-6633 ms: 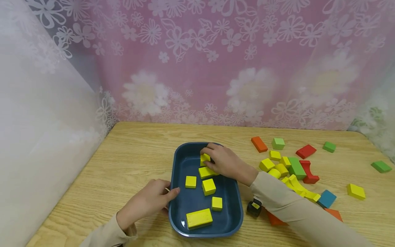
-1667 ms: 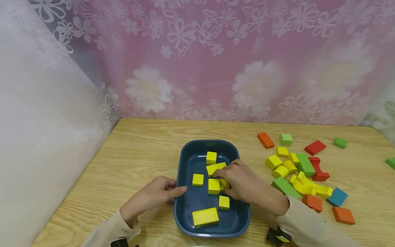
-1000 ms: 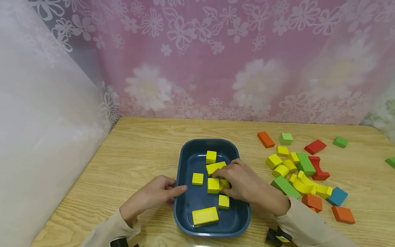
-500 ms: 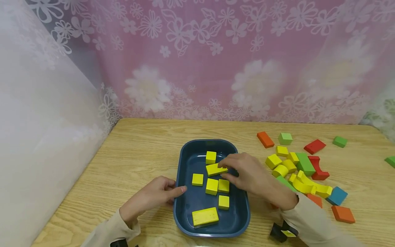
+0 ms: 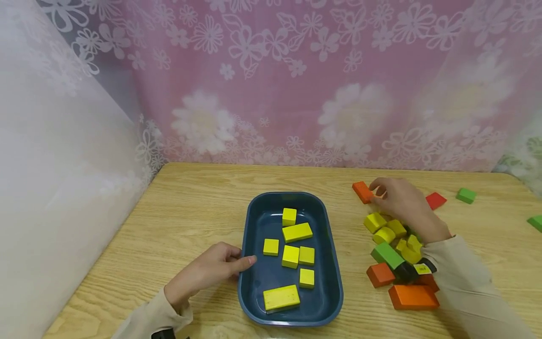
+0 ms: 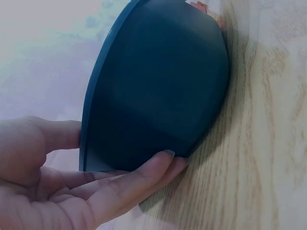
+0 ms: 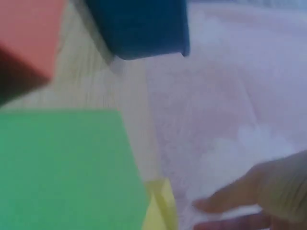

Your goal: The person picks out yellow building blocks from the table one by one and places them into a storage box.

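My left hand [image 5: 213, 268] grips the left wall of a dark blue tray [image 5: 250, 207], thumb over the rim. In the left wrist view its fingers [image 6: 144, 177] press the tray's outer wall [image 6: 158, 86]. Inside lie several yellow blocks, among them a long block [image 5: 281, 297], a flatter block [image 5: 297, 232] and a cube [image 5: 306, 255]. My right hand [image 5: 402, 202] hovers with bent fingers over the loose blocks, fingertips beside an orange block [image 5: 362, 192]. No held block shows. A light green cube and a small yellow block are hidden beneath it.
Right of the tray lie yellow cylinders [image 5: 384, 235], a green block [image 5: 387, 255], an orange-red cube [image 5: 380, 274] and a larger orange block [image 5: 414, 297]. Farther right are a red block [image 5: 436, 201] and a green block [image 5: 466, 195]. A floral curtain [image 5: 271, 94] hangs behind the table.
My right hand has let go of a yellow cube in the tray and moved right, over the loose blocks. My left hand stays on the tray wall.
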`<state>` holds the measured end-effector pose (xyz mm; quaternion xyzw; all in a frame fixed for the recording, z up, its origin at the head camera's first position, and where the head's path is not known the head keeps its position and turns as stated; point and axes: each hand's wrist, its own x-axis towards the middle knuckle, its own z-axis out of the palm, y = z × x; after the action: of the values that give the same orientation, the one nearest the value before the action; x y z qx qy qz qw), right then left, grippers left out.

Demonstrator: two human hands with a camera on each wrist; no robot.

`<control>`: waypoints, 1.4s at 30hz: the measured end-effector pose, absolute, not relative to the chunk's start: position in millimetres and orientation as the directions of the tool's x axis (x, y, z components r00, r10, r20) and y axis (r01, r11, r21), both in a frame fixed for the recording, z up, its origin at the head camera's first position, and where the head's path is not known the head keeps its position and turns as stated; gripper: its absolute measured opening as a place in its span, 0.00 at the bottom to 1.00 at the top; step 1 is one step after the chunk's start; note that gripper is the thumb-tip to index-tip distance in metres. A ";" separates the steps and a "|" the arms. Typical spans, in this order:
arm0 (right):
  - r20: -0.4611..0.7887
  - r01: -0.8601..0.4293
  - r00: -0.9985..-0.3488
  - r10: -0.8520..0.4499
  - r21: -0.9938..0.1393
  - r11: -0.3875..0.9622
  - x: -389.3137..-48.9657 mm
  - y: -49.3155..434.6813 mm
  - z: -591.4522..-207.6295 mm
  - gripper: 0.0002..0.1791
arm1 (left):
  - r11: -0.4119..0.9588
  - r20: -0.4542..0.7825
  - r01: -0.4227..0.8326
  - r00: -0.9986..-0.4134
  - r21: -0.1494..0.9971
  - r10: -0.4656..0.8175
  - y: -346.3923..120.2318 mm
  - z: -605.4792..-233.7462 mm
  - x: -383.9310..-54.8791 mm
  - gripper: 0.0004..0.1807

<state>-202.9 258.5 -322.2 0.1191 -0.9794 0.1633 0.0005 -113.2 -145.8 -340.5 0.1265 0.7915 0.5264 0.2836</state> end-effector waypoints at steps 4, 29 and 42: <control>-0.064 -0.181 -0.976 -0.208 -0.295 0.938 -210.2 275.8 -329.3 0.21 | 0.415 -0.307 -0.086 -0.807 0.906 0.504 -146.3 -339.8 -113.8 0.20; 0.147 -0.384 -0.920 -0.362 -0.164 0.909 -189.6 210.4 -308.3 0.20 | 0.445 -0.332 -0.104 -0.815 0.889 0.474 -150.6 -341.4 -111.1 0.20; 0.211 -0.722 -0.687 -0.696 -0.082 0.687 -168.7 92.9 -318.8 0.19 | 0.435 -0.309 -0.079 -0.816 0.897 0.488 -147.6 -338.7 -111.6 0.19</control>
<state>-168.7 92.9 -318.8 0.3874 -0.9148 0.0796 0.0817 -111.6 -147.6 -338.7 0.1278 0.8013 0.5159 0.2748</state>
